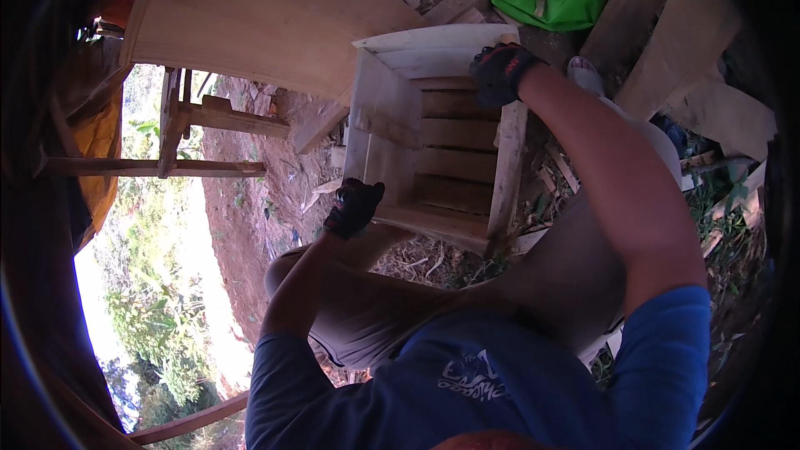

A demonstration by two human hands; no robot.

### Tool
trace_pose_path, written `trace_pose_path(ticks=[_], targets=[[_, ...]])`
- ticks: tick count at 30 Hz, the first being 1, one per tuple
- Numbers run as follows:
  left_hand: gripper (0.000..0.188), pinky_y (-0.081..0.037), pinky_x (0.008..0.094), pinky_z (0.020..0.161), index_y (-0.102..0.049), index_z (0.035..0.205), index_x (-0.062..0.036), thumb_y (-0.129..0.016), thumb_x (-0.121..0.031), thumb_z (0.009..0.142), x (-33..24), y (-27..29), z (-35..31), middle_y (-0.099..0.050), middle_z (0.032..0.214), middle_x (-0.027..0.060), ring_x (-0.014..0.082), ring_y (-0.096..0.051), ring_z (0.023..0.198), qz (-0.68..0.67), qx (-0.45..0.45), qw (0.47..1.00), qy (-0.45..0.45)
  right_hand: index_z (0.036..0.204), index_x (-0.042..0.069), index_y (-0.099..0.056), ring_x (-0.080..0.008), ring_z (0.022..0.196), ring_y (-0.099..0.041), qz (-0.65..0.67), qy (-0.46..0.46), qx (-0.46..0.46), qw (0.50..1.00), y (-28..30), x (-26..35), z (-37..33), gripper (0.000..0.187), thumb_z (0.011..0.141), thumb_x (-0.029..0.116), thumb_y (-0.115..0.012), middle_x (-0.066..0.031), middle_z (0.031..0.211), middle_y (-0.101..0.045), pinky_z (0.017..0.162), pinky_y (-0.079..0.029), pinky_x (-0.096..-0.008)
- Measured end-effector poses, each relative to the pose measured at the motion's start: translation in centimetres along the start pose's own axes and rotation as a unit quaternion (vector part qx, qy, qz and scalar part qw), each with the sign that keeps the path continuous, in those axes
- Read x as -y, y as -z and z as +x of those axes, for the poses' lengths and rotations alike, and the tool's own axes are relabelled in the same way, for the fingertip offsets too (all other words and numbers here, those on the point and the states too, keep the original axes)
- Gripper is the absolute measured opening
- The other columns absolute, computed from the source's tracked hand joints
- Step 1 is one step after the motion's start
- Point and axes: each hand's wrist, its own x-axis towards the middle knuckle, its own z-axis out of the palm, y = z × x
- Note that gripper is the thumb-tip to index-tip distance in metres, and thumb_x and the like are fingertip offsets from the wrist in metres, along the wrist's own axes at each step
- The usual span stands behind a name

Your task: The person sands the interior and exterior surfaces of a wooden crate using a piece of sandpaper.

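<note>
A pale wooden crate (388, 87) with a slatted bottom stands between my knees, its open side facing up toward me. My left hand (354, 207), in a black glove, is closed at the crate's near left corner. With my right arm stretched forward, my right hand (501, 74), gloved in black with red marks, grips the rim near the far right corner. Its fingers curl over the edge, and some of them are hidden. Gaps show between the dark bottom slats (457, 125) inside the crate.
A wide wooden panel (267, 12) lies beyond the crate to the left, near a rough timber frame (171, 129). Long boards (692, 25) lean at the right. A bright green bag (550, 2) sits at the far side among wood scraps. Dry grass and offcuts cover the ground.
</note>
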Motion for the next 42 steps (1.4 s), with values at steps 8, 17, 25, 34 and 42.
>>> trace_pose_path(ticks=[8,17,25,34,42], targets=[[0.024,-0.050,0.0496,0.063,-0.067,0.109,-0.0089,-0.073,-0.018,0.087,-9.6,3.6,4.2,-0.061,0.074,0.0100,0.0337,-0.062,0.068,-0.189,-0.209,0.959,-0.009,0.118,0.007,-0.071,-0.0354,0.106,-0.070,-0.005,0.003,0.010,1.000,-0.1,0.0,-0.1,0.053,0.083,0.046,-0.063,-0.0179,0.114,-0.073,0.094,-0.055,-0.0490],[0.014,-0.045,0.0477,0.056,-0.071,0.103,-0.0103,-0.064,-0.015,0.091,-17.8,6.9,7.3,-0.060,0.069,0.0112,0.0321,-0.059,0.059,-0.238,-0.180,0.954,-0.017,0.110,0.008,-0.074,-0.0359,0.107,-0.070,-0.004,-0.008,-0.034,0.999,-1.1,0.8,0.3,0.046,0.082,0.043,-0.063,-0.0175,0.114,-0.073,0.094,-0.055,-0.0482],[0.026,-0.046,0.0488,0.062,-0.071,0.113,-0.0106,-0.065,-0.015,0.088,-21.8,10.2,9.7,-0.062,0.066,0.0088,0.0317,-0.061,0.059,-0.257,-0.199,0.945,-0.027,0.110,0.008,-0.075,-0.0362,0.106,-0.071,-0.028,0.007,0.003,1.000,-0.2,0.8,0.3,0.047,0.080,0.043,-0.065,-0.0173,0.112,-0.074,0.092,-0.056,-0.0477],[0.020,-0.047,0.0473,0.060,-0.072,0.105,-0.0142,-0.062,-0.020,0.088,-15.2,6.1,6.0,-0.062,0.067,0.0080,0.0294,-0.062,0.059,-0.124,-0.198,0.972,0.019,0.110,0.007,-0.074,-0.0358,0.105,-0.071,-0.009,-0.002,-0.005,1.000,-0.4,0.7,0.0,0.048,0.081,0.044,-0.065,-0.0186,0.111,-0.073,0.092,-0.056,-0.0476],[0.019,-0.049,0.0502,0.066,-0.066,0.105,-0.0064,-0.059,-0.018,0.091,-4.7,3.6,3.2,-0.063,0.069,0.0120,0.0354,-0.064,0.065,-0.070,-0.105,0.990,0.067,0.113,0.006,-0.071,-0.0361,0.105,-0.070,-0.020,0.011,-0.023,0.999,-1.4,0.1,0.0,0.050,0.082,0.044,-0.063,-0.0195,0.112,-0.073,0.092,-0.056,-0.0475]])
